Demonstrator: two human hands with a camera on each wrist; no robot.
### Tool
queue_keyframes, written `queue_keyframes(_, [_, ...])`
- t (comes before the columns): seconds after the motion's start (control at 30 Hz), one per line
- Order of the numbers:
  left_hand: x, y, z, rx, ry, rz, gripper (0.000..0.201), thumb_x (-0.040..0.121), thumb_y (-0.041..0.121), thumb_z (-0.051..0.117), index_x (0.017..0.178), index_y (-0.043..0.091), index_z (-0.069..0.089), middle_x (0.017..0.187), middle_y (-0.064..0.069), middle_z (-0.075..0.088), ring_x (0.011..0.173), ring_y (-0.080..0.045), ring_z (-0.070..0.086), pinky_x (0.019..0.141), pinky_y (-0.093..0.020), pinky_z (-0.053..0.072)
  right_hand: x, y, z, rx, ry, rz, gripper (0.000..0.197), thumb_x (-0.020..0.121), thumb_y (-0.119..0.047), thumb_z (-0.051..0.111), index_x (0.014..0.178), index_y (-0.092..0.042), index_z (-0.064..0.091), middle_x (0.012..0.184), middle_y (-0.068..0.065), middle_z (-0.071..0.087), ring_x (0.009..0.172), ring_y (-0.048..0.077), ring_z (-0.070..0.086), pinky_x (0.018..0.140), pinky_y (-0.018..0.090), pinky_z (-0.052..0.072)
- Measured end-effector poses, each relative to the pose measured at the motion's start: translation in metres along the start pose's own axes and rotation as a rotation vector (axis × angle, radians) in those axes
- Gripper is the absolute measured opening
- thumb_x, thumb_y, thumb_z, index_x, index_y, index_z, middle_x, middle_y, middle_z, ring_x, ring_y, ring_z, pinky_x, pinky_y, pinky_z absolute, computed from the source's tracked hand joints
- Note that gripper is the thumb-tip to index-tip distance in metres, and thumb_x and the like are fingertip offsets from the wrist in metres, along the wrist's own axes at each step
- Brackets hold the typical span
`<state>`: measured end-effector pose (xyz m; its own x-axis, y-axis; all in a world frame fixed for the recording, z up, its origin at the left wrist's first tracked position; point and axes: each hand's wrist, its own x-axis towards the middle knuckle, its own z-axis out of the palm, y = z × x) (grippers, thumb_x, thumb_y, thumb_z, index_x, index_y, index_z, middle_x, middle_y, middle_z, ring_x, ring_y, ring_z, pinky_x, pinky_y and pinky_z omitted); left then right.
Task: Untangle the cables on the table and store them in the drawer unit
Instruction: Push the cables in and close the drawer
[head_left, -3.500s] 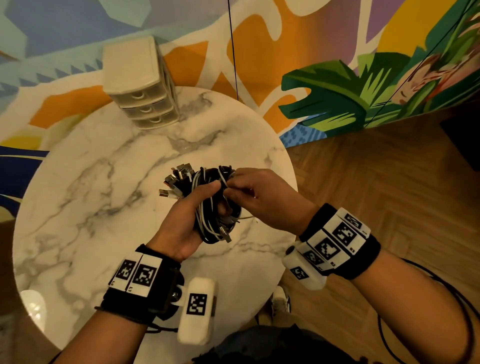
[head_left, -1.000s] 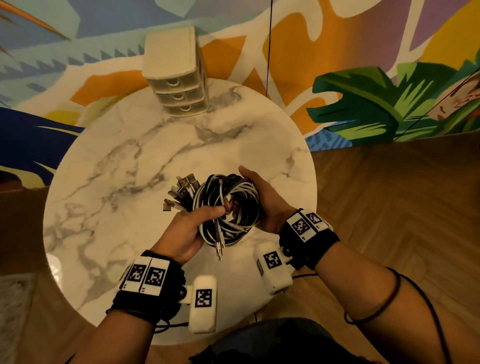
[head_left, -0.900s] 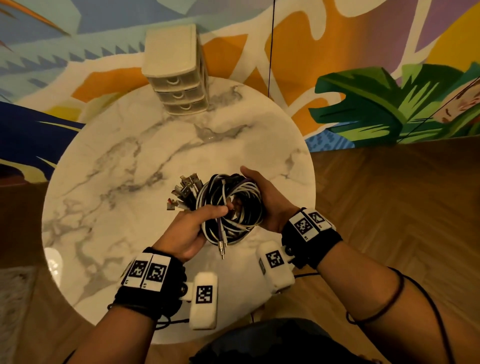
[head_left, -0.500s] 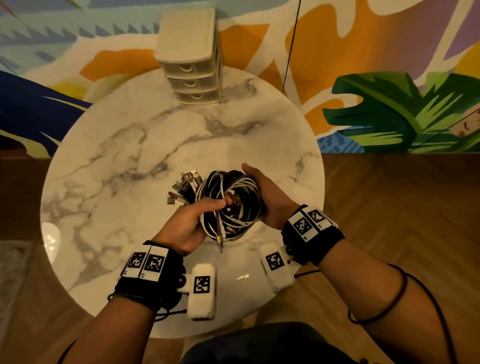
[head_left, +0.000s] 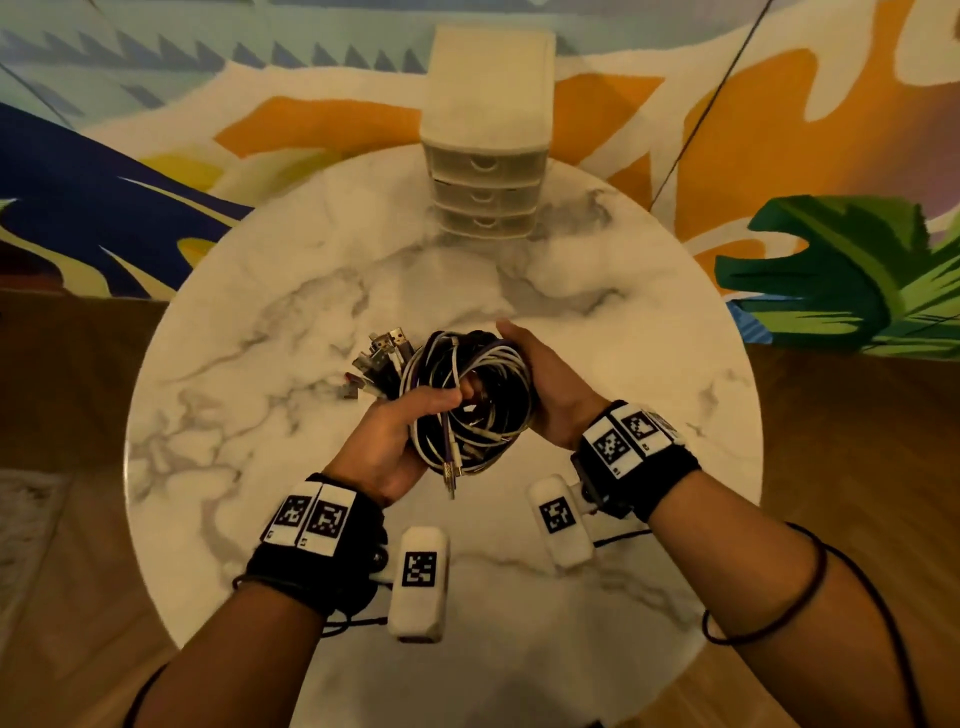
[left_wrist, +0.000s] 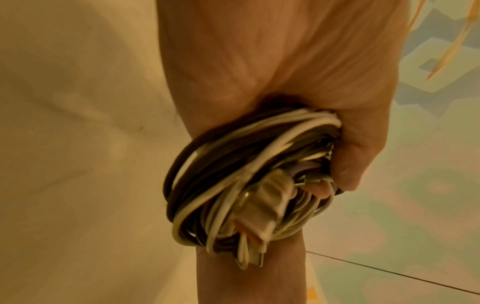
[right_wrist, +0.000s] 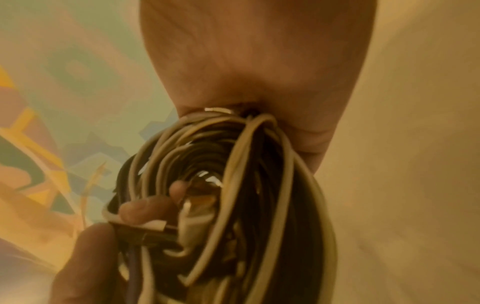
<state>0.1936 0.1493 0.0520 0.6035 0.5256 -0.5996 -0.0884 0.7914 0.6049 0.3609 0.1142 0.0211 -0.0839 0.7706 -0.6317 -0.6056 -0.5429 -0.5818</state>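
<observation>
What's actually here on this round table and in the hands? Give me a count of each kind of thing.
Cable bundle, black, white and purple strands held between left hand and right hand; single cables too tangled to count: 1
Drawer unit, drawers shut: 1
Drawers in it: 3
Marble table: 1
Total, drawers apart: 3

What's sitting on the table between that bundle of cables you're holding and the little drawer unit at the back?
Nothing: in the head view only bare marble table lies between the cable bundle and the drawer unit.
</observation>
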Motion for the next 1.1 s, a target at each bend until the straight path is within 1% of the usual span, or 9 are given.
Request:
queue_keyframes(0.07, [0.012, 0.022, -0.012, -0.013, 0.015, 0.022, 0.013, 0.069, 0.009, 0.06, 0.074, 0.01, 0.073, 0.095, -0.011, 0.068, 0.101, -0.028, 0.062, 0.096, -0.044, 0.047, 0.029, -0.011, 0.003, -0.057, 0.003, -0.036, 0.065, 0.093, -0.056, 0.035, 0.127, -0.004, 0.055, 0.118, 0.017, 0.062, 0.108, 0.029, 0.059, 0.095, 0.04, 0.046])
queue_keyframes(0.2, [0.031, 0.063, -0.03, -0.027, 0.07, 0.104, 0.014, 0.068, 0.01, 0.06, 0.073, 0.012, 0.073, 0.098, -0.011, 0.067, 0.102, -0.027, 0.062, 0.094, -0.043, 0.048, 0.086, -0.038, -0.003, -0.482, 0.338, -0.214, 0.021, 0.097, -0.033, 0.044, 0.105, -0.018, 0.056, 0.078, 0.004, 0.057, 0.069, 0.018, 0.051, 0.059, 0.024, 0.04])
queue_keyframes(0.3, [0.043, 0.087, -0.04, -0.041, 0.116, 0.172, 0.014, 0.068, 0.013, 0.06, 0.069, 0.015, 0.074, 0.091, -0.005, 0.071, 0.096, -0.022, 0.066, 0.088, -0.041, 0.052, 0.132, -0.059, -0.02, -1.182, 0.465, -0.305, 0.05, 0.092, -0.032, 0.052, 0.139, -0.022, 0.037, 0.104, 0.012, 0.063, 0.094, 0.025, 0.058, 0.083, 0.031, 0.044])
queue_keyframes(0.37, [0.048, 0.098, -0.045, -0.056, 0.118, 0.209, 0.015, 0.068, 0.013, 0.059, 0.068, 0.015, 0.074, 0.088, -0.003, 0.072, 0.093, -0.019, 0.068, 0.083, -0.037, 0.055, 0.15, -0.072, -0.025, -1.367, 0.515, -0.254, 0.067, 0.091, -0.035, 0.05, 0.149, -0.027, 0.017, 0.131, 0.015, 0.053, 0.115, 0.033, 0.052, 0.097, 0.04, 0.042])
queue_keyframes(0.43, [0.055, 0.105, -0.049, -0.077, 0.111, 0.236, 0.016, 0.069, 0.012, 0.058, 0.067, 0.015, 0.074, 0.088, -0.003, 0.072, 0.093, -0.018, 0.068, 0.083, -0.036, 0.056, 0.167, -0.082, -0.029, -1.478, 0.576, -0.202, 0.073, 0.09, -0.038, 0.048, 0.15, -0.029, 0.007, 0.138, 0.015, 0.046, 0.12, 0.035, 0.049, 0.098, 0.046, 0.041])
queue_keyframes(0.6, [0.068, 0.111, -0.053, -0.088, 0.085, 0.256, 0.017, 0.071, 0.011, 0.056, 0.07, 0.015, 0.073, 0.089, -0.003, 0.071, 0.095, -0.019, 0.067, 0.085, -0.036, 0.055, 0.174, -0.073, -0.025, -1.551, 0.613, -0.182, 0.08, 0.088, -0.037, 0.047, 0.15, -0.028, -0.003, 0.111, 0.019, 0.063, 0.101, 0.036, 0.059, 0.086, 0.042, 0.044])
queue_keyframes(0.73, [0.074, 0.11, -0.054, -0.056, 0.039, 0.241, 0.015, 0.071, 0.01, 0.056, 0.07, 0.013, 0.071, 0.084, -0.004, 0.068, 0.092, -0.021, 0.065, 0.082, -0.036, 0.055, 0.154, -0.07, -0.018, -1.591, 0.596, -0.224, 0.066, 0.088, -0.039, 0.046, 0.146, -0.023, 0.018, 0.102, 0.018, 0.066, 0.094, 0.036, 0.061, 0.079, 0.039, 0.041])
queue_keyframes(0.87, [0.083, 0.112, -0.05, -0.077, -0.011, 0.205, 0.012, 0.06, 0.011, 0.071, 0.071, 0.011, 0.071, 0.085, -0.005, 0.069, 0.094, -0.022, 0.065, 0.09, -0.039, 0.052, 0.117, -0.039, -0.012, -1.615, 0.547, -0.35, 0.053, 0.088, -0.04, 0.048, 0.136, -0.021, 0.036, 0.1, 0.012, 0.068, 0.098, 0.034, 0.06, 0.085, 0.038, 0.041])
queue_keyframes(1.1, [0.115, 0.103, -0.015, -0.126, -0.117, 0.173, 0.017, 0.076, 0.013, 0.055, 0.069, 0.012, 0.071, 0.082, -0.003, 0.068, 0.088, -0.019, 0.067, 0.082, -0.037, 0.053, 0.068, 0.024, 0.0, -1.543, 0.446, -0.186, 0.057, 0.091, -0.04, 0.043, 0.142, -0.026, 0.023, 0.102, 0.005, 0.069, 0.1, 0.026, 0.061, 0.099, 0.042, 0.035])
